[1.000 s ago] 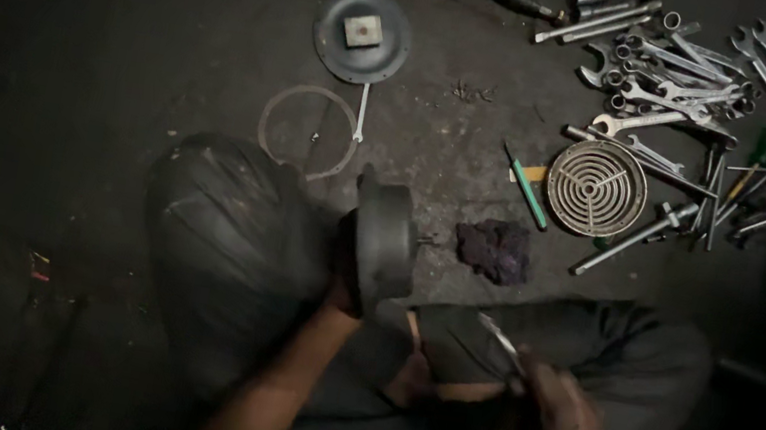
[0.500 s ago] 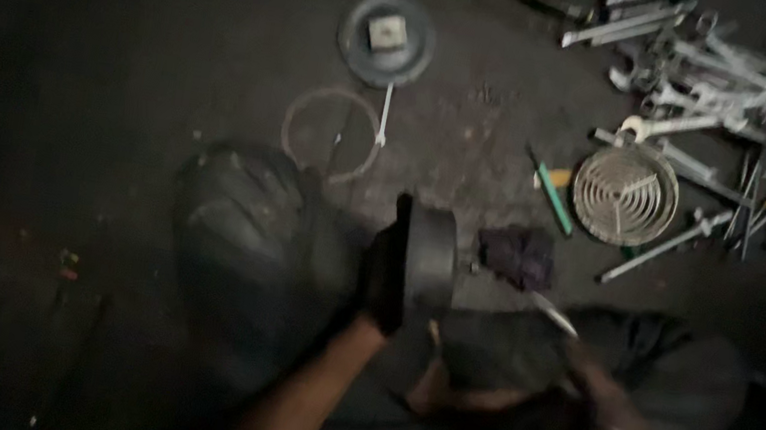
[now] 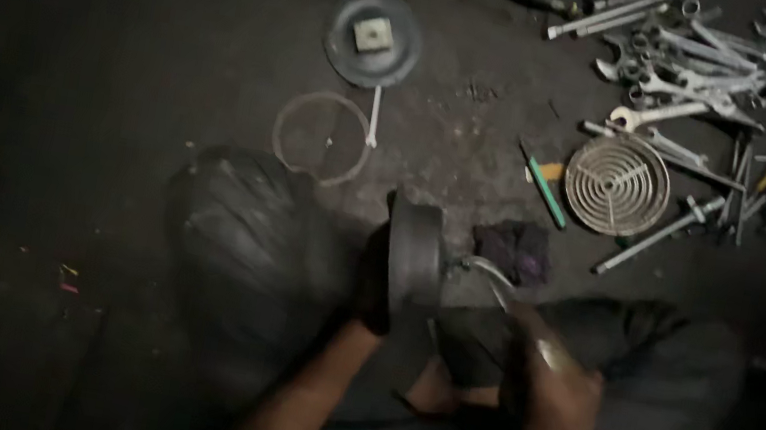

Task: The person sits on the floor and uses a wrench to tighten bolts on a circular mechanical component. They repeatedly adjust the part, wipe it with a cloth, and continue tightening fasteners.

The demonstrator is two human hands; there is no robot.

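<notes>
Left hand [image 3: 375, 290] has its grip clamped on a dark round disc-shaped part [image 3: 415, 260], held on edge above the person's lap, beside a dark tyre [image 3: 247, 245]. Right hand [image 3: 551, 392] has its grip closed around a thin metal tool [image 3: 488, 273], tip at the disc's face. Spanners [image 3: 706, 81] and a spiral wire grille [image 3: 616, 184] lie well apart on the floor [image 3: 124, 55].

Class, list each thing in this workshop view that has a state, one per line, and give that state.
Left hand: gripping the dark round part, held on edge.
Right hand: holding a thin metal tool against the part.
Spiral metal disc: lying flat.
Wire ring: lying flat.
Wrenches: scattered loose.
</notes>
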